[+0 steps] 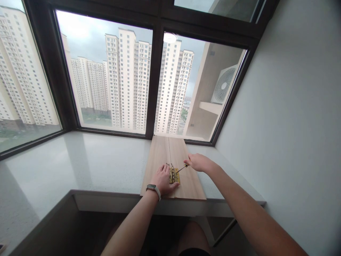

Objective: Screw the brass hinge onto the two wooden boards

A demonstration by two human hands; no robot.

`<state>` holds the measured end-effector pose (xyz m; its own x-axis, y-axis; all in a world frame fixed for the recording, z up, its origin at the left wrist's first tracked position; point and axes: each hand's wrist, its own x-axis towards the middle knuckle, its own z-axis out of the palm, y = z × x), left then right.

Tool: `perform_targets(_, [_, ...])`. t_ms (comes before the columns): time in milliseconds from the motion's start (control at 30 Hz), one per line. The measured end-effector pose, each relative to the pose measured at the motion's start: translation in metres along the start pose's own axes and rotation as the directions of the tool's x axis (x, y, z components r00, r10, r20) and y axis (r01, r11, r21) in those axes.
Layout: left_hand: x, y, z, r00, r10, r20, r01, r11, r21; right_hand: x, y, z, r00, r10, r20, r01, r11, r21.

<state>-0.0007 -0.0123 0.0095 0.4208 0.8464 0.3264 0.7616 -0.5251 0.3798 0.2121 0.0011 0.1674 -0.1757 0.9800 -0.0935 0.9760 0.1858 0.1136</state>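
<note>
A brass-coloured hinge point(176, 175) lies across the seam between two light wooden boards point(183, 190). My left hand point(160, 179), with a watch at the wrist, rests over the hinge's left side. Its thumb stretches along the near edge and its fingers point away from me, covering part of the left leaf. In my right hand point(198, 162) is a screwdriver point(181, 169), tilted, its handle mostly hidden by my fingers. The thin shaft slants down left and its tip meets the right leaf. Small metal pieces point(172, 165) show by the hinge's far end, too small to make out.
The boards lie on a pale, glossy window counter point(112, 163), reaching from the window frame point(154, 89) to its front edge. A white wall point(282, 106) rises on the right. My legs point(193, 236) are below the counter.
</note>
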Motion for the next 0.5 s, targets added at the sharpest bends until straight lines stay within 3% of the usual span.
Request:
perform_targets(167, [0.0001,0.0002,-0.0002,1.000,0.007,-0.003,-0.007,1.000,0.017,0.0045,-0.0045,-0.0027,0.999,0.019,0.047,-0.017,0.999,-0.045])
perform_targets(500, [0.0005,-0.0007,0.0016,1.000,0.008,-0.006,-0.007,1.000,0.010,0.0049,-0.0060,-0.0020,1.000,0.009,-0.008,-0.009,0.999,-0.048])
